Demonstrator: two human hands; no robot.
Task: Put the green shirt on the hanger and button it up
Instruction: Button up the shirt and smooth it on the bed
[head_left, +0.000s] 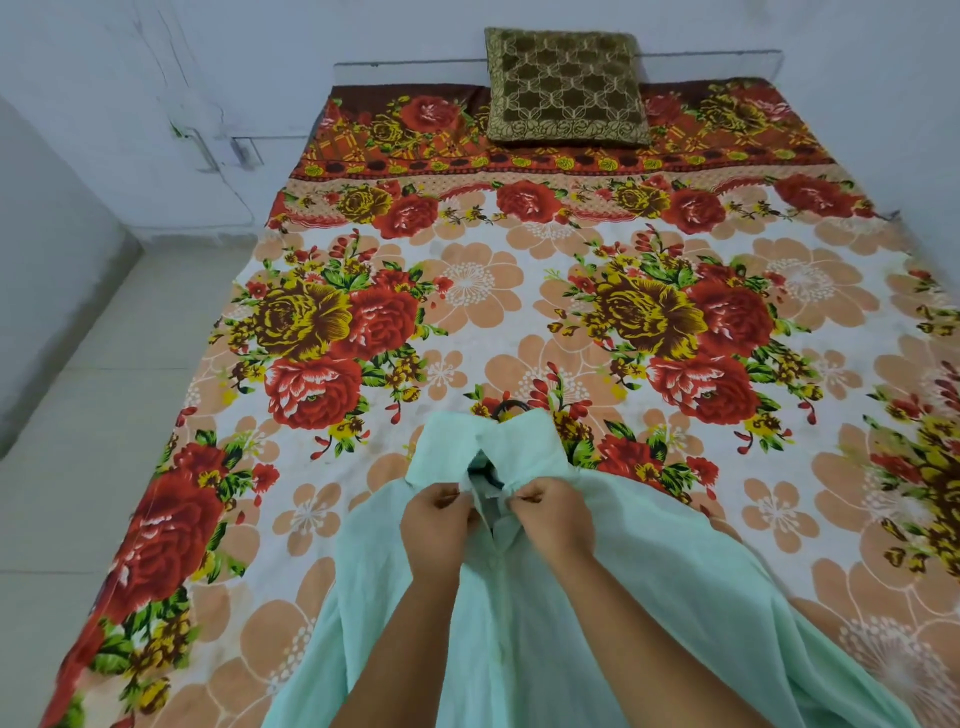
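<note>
**Green shirt (571, 623) flat on the bed (467, 291), on its hanger (505, 403)**

Lying near the bed's front edge, dark hook poking out past the collar. Could go wrong by tugging too hard: might pull the hanger crooked, or miss the small hole. Pinching one front edge under the collar with the left hand (441, 519), fingers curled. Pinching the other edge with the right hand (550, 512), close beside.

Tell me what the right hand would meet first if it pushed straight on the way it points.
The right hand pinches the green shirt; pushed on along its forearm's line, it would likely meet the collar first, the hanger hook beyond. Depth is unclear.
</note>
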